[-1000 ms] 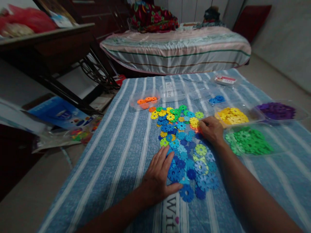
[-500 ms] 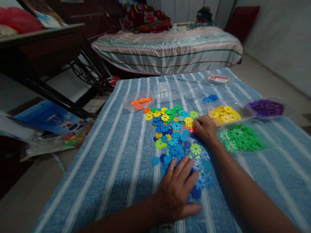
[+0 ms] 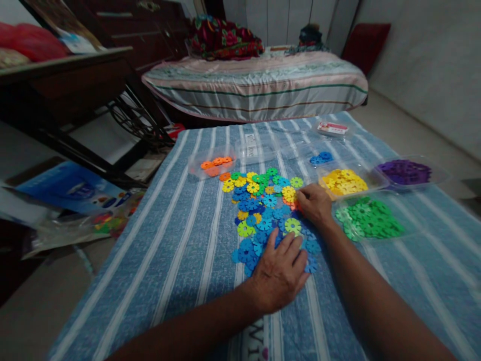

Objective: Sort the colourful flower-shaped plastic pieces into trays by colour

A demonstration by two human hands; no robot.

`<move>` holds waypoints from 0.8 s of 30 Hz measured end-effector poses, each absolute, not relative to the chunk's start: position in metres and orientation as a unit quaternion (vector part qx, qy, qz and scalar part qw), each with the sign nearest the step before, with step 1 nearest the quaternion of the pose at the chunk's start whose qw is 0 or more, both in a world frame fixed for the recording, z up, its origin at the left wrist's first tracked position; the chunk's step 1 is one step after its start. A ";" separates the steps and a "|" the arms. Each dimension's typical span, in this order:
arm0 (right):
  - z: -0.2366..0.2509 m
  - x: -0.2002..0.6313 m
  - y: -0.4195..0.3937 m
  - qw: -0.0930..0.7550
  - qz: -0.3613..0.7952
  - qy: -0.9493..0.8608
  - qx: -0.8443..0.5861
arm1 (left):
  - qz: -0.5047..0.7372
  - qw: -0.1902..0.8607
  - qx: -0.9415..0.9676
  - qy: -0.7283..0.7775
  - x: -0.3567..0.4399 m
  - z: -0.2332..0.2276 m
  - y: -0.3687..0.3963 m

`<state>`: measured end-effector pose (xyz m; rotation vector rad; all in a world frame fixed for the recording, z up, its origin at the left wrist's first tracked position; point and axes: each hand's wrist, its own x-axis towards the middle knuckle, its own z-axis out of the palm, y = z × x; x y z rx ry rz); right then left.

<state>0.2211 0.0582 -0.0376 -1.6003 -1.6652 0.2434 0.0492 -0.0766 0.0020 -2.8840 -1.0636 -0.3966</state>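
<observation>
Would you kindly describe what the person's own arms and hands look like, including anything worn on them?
Both forearms are bare as far as the picture shows, with no sleeves in view. The left hand and right hand wear no gloves, and no rings, watch or bracelets can be made out in the dim light.

Dim room, low light throughout. A bed [image 3: 255, 85] stands at the far side, covered in a pale striped sheet, with a red floral bundle [image 3: 225, 37] at its head end. Behind it, pale panelled doors [image 3: 278, 20]. A plain light wall [image 3: 424, 65] runs along the right; a dark red cushion [image 3: 364, 40] leans at its far end. Dark wooden furniture [image 3: 71, 80] with a black iron frame occupies the left. The floor [image 3: 37, 311] is bare and pale, with a blue box [image 3: 71, 188] lying on it.
</observation>
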 end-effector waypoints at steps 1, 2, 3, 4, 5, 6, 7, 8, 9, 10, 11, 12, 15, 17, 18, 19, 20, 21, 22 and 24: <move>-0.038 0.221 0.059 0.398 0.097 -0.658 -0.632 | -0.136 0.030 -0.923 -0.359 0.047 0.001 -0.072; -0.037 0.221 0.059 0.398 0.098 -0.658 -0.632 | -0.145 0.040 -0.914 -0.377 0.045 0.001 -0.069; -0.037 0.221 0.059 0.398 0.100 -0.657 -0.632 | -0.153 0.049 -0.904 -0.397 0.043 0.001 -0.066; -0.037 0.221 0.059 0.399 0.102 -0.656 -0.632 | -0.162 0.057 -0.893 -0.415 0.042 0.001 -0.064; -0.037 0.221 0.060 0.401 0.105 -0.655 -0.632 | -0.169 0.060 -0.886 -0.428 0.042 0.002 -0.063; -0.037 0.221 0.060 0.403 0.106 -0.653 -0.632 | -0.174 0.059 -0.883 -0.432 0.043 0.003 -0.063; -0.037 0.221 0.060 0.405 0.108 -0.651 -0.633 | -0.178 0.054 -0.886 -0.426 0.046 0.004 -0.064; -0.037 0.221 0.060 0.407 0.108 -0.649 -0.634 | -0.180 0.044 -0.893 -0.410 0.049 0.005 -0.065; -0.038 0.220 0.060 0.409 0.109 -0.646 -0.635 | -0.180 0.031 -0.904 -0.388 0.054 0.006 -0.067; -0.038 0.220 0.059 0.410 0.109 -0.644 -0.637 | -0.177 0.019 -0.915 -0.363 0.059 0.006 -0.069; -0.038 0.220 0.059 0.411 0.110 -0.643 -0.637 | -0.171 0.008 -0.924 -0.341 0.065 0.005 -0.070; -0.039 0.220 0.060 0.412 0.111 -0.642 -0.637 | -0.163 -0.002 -0.931 -0.326 0.071 0.004 -0.070; -0.039 0.220 0.059 0.420 0.116 -0.641 -0.632 | -0.140 -0.018 -0.939 -0.314 0.084 0.001 -0.066; -0.038 0.220 0.059 0.423 0.118 -0.640 -0.631 | -0.135 -0.017 -0.939 -0.317 0.088 -0.001 -0.061; -0.038 0.220 0.059 0.424 0.117 -0.639 -0.631 | -0.133 -0.013 -0.938 -0.320 0.089 -0.001 -0.058; -0.038 0.220 0.059 0.424 0.118 -0.639 -0.631 | -0.132 -0.006 -0.936 -0.325 0.088 -0.002 -0.055; -0.038 0.220 0.058 0.424 0.118 -0.639 -0.631 | -0.131 0.001 -0.934 -0.332 0.087 -0.002 -0.053; -0.038 0.220 0.058 0.424 0.119 -0.638 -0.632 | -0.130 0.007 -0.931 -0.340 0.084 -0.003 -0.052; -0.038 0.219 0.058 0.424 0.121 -0.637 -0.633 | -0.130 0.013 -0.928 -0.349 0.082 -0.004 -0.051; -0.038 0.219 0.058 0.425 0.123 -0.634 -0.634 | -0.136 0.021 -0.922 -0.363 0.075 -0.005 -0.050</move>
